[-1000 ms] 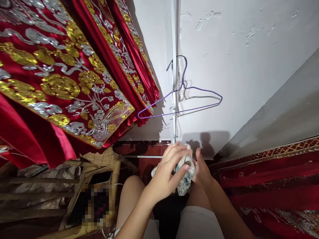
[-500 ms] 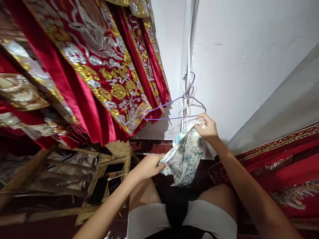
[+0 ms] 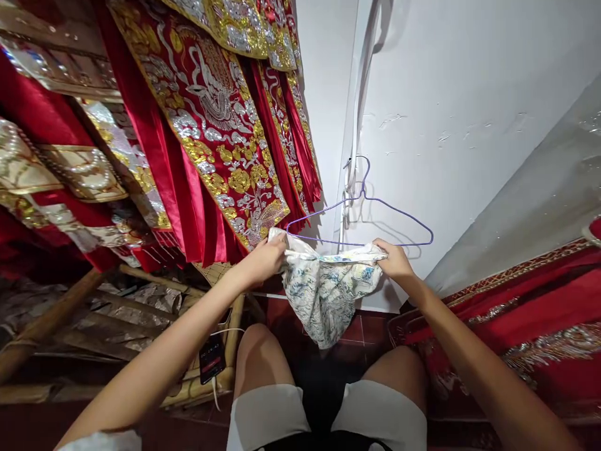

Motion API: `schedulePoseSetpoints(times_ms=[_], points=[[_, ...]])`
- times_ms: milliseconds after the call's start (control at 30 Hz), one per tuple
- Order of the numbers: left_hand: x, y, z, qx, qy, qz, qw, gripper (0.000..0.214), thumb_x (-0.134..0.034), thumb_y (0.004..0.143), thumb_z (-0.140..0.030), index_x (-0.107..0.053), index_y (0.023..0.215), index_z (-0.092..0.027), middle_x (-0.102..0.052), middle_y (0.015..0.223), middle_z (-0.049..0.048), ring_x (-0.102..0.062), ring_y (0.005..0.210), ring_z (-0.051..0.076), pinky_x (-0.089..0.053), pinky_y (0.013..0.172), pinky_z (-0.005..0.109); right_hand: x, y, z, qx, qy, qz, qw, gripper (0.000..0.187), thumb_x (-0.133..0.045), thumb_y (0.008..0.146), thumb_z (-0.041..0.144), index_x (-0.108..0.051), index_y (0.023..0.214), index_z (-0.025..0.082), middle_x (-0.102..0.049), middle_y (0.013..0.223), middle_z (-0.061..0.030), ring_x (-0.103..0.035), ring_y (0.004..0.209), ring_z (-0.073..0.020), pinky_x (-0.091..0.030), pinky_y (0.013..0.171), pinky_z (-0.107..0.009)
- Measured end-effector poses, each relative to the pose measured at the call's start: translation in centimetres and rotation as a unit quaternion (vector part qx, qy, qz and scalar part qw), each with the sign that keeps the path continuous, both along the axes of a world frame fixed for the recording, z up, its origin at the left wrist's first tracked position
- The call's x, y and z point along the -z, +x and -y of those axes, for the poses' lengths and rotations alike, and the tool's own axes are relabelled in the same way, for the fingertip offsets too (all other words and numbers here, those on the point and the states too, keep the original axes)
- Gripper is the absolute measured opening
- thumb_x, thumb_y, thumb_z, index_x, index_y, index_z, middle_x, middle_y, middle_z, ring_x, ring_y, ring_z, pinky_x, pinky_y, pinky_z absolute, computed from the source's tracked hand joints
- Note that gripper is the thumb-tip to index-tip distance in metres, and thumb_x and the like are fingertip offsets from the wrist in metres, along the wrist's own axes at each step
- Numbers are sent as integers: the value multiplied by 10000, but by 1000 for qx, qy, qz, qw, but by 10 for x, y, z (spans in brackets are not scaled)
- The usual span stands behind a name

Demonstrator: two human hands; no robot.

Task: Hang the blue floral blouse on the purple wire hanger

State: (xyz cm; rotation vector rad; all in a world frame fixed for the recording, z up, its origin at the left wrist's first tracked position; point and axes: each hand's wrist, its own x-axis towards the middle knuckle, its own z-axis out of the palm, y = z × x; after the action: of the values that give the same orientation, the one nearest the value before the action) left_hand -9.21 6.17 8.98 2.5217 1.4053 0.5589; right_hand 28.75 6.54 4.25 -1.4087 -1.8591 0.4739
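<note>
Between my two hands a white cloth with a blue-green floral print (image 3: pixel 323 300) is stretched by its upper edge and hangs down in folds. My left hand (image 3: pixel 270 258) is closed on its left end, close to the left corner of a purple wire hanger (image 3: pixel 360 199). The other end of the edge is pinched by my right hand (image 3: pixel 392 260), just under the hanger's bottom bar. The hanger hangs by its hook from a small fitting on the white wall. Part of the cloth's left corner lies up against the hanger's lower left.
Red panels embroidered in gold and silver (image 3: pixel 239 181) hang at the left. Below them stands a bamboo frame (image 3: pixel 141 294) with a lit phone (image 3: pixel 212 360) on it. More red, sequinned fabric (image 3: pixel 539 326) lies at the right, by the white wall (image 3: pixel 451 150).
My left hand has moved up and left, spreading the cloth's edge wide between both hands. The hanger has swung to face me more squarely.
</note>
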Motion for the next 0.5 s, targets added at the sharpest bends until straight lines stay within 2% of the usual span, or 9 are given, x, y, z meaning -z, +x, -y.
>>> schedulePoseSetpoints(times_ms=[133, 200, 233, 300, 367, 433, 500], points=[[-37, 28, -23, 64, 67, 118, 989, 183, -531, 886, -304, -470, 727, -237, -510, 1489, 232, -436, 1439, 354, -352, 1172, 510, -17, 5, 20, 10, -18, 23, 1000, 211, -487, 642, 185, -605, 814, 208, -573, 652, 20, -458, 654, -165, -319, 612, -266], [-49, 43, -31, 92, 99, 163, 977, 213, -481, 931, -334, -485, 746, -228, -466, 1539, 209, -401, 1463, 342, -345, 1174, 498, -25, 1, 26, -6, -38, 9, 999, 248, -465, 609, 170, -604, 811, 205, -566, 654, 22, -457, 652, -161, -322, 602, -259], [-52, 50, -35, 98, 107, 174, 974, 214, -457, 945, -335, -506, 773, -218, -491, 1520, 204, -436, 1436, 337, -360, 1158, 490, -28, -1, 29, -19, -47, 0, 999, 277, -455, 597, 163, -613, 821, 200, -579, 670, 17, -469, 662, -164, -329, 602, -257], [-51, 61, -44, 85, 109, 176, 975, 218, -424, 963, -330, -544, 837, -199, -623, 1355, 196, -576, 1274, 317, -426, 1079, 463, -33, -6, 35, -37, -65, -4, 997, 366, -439, 585, 150, -653, 879, 194, -618, 706, 3, -500, 678, -174, -346, 601, -255], [-45, 67, -49, 46, 103, 153, 982, 228, -410, 974, -339, -573, 943, -183, -713, 1085, 145, -667, 1003, 275, -491, 932, 409, -37, -9, 40, -30, -73, 32, 996, 519, -440, 591, 139, -697, 1037, 203, -635, 701, 1, -510, 653, -182, -348, 591, -259], [-39, 69, -51, 2, 104, 123, 987, 278, -424, 974, -358, -566, 1119, -169, -704, 903, 78, -652, 788, 238, -492, 773, 352, -38, -7, 46, 7, -39, 70, 997, 683, -464, 607, 138, -657, 1258, 216, -636, 695, 3, -500, 608, -183, -345, 581, -264], [-34, 67, -50, -19, 119, 105, 987, 360, -440, 967, -369, -535, 1252, -170, -691, 856, 45, -636, 721, 225, -462, 704, 324, -38, 1, 50, 70, 26, 49, 996, 790, -511, 647, 163, -529, 1436, 196, -655, 749, -9, -509, 597, -182, -361, 579, -267]])
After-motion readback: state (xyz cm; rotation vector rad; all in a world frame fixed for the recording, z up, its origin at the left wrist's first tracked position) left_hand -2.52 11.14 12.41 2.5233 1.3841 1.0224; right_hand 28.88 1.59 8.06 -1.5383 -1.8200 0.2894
